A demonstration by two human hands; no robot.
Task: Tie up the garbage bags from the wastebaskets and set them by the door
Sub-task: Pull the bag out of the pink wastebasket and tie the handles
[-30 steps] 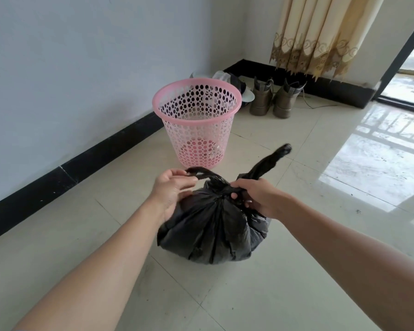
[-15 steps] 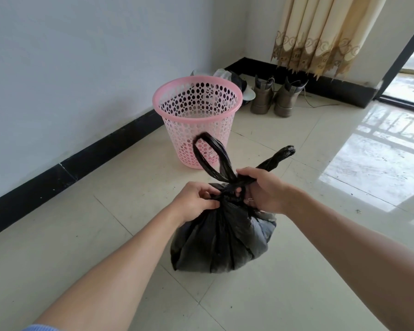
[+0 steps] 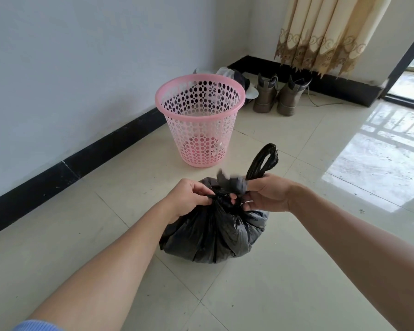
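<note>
A black garbage bag (image 3: 213, 235) sits on the tiled floor (image 3: 296, 271), full and rounded, with its top gathered into a bunched neck (image 3: 224, 199). The left hand (image 3: 189, 199) has its fingers curled in and pinches that neck from the left side. The right hand (image 3: 265, 197) is clamped on the bag from the right, its fingers closed at the neck. One twisted handle loop (image 3: 263, 161) stands up out of the top of that fist, leaning away toward the right. A short crumpled flap of black plastic pokes up between the two hands. It looks as though a knot is forming at the neck, but the fingers hide most of it, so I cannot say how far it is tied.

Just beyond the bag, and apart from it, a pink perforated wastebasket (image 3: 201, 120) stands upright near the pale wall (image 3: 81, 68) and its black baseboard (image 3: 105, 151). There is no liner in it.

Behind the wastebasket lie some light and dark items too hidden to name, and beside them a pair of brown boots (image 3: 273, 96) stands upright below a cream curtain (image 3: 320, 32). A dark door frame (image 3: 406, 53) edges the far right, with bright light reflecting off the floor there. A bit of blue sleeve (image 3: 36, 326) shows at the bottom left corner.
</note>
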